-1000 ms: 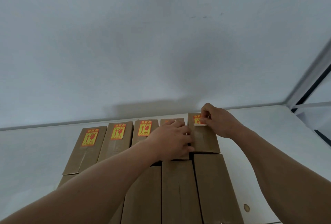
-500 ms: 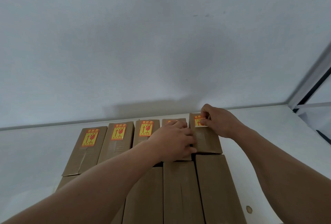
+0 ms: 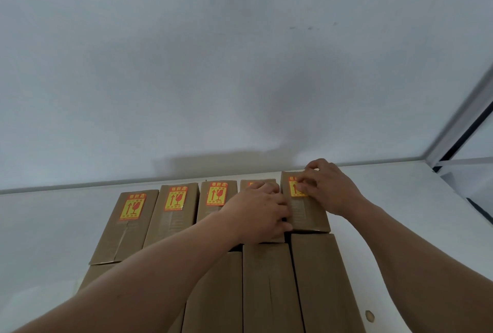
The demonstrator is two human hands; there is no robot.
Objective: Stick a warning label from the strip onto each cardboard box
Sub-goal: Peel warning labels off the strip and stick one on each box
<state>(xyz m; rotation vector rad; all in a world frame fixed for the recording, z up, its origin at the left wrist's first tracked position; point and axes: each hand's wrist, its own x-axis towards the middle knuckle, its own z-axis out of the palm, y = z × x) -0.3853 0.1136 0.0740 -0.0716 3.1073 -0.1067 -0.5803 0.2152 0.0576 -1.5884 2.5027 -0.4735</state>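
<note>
A: OK, near row first: plain cardboard boxes (image 3: 269,287) lie flat on the white desk (image 3: 40,226), side by side, long axes running away from the camera. No labels visible on their tops.

B: Far row?

A: Five boxes, same orientation, touching along their long sides. The three on the left carry a yellow-red warning label (image 3: 131,206) at the far end, label long axis along the box, arrows pointing away from the camera. The fourth box (image 3: 257,183) is mostly hidden under the left hand; only a red sliver shows at its far end.

B: Hands?

A: Left hand (image 3: 257,212) rests palm down on the fourth box, fingers curled against the left edge of the rightmost far box (image 3: 306,215). Right hand (image 3: 330,188) is on that box's far end, fingers (image 3: 306,178) bent and pressed down on the newest label (image 3: 293,188), which lies flat, partly covered.

B: Strip?

A: Can't tell where it is. Wall (image 3: 240,66) right behind the far row.
</note>
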